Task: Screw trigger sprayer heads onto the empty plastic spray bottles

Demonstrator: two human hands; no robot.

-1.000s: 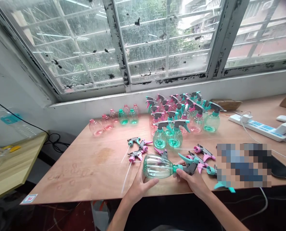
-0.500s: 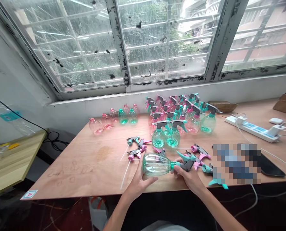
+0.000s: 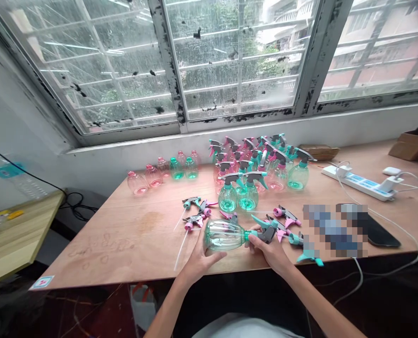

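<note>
A clear green spray bottle lies on its side in the air above the table's front part, its neck to the right. Around its base and underside wraps my left hand. At the neck, a grey and teal trigger sprayer head sits against the bottle's mouth; my right hand pinches its collar. How far the collar is threaded on cannot be made out. Loose pink sprayer heads lie just beyond my right hand, and a teal one is at the table edge. More sprayer heads lie left of the bottle.
Several assembled spray bottles stand in a group behind my hands. Open pink and green bottles stand in a row at back left. On the right are a power strip, a dark phone-like slab and a cardboard box.
The camera view has shifted slightly. Both hands keep their hold on the bottle and sprayer head; the right fingers have changed position a little around the collar.
</note>
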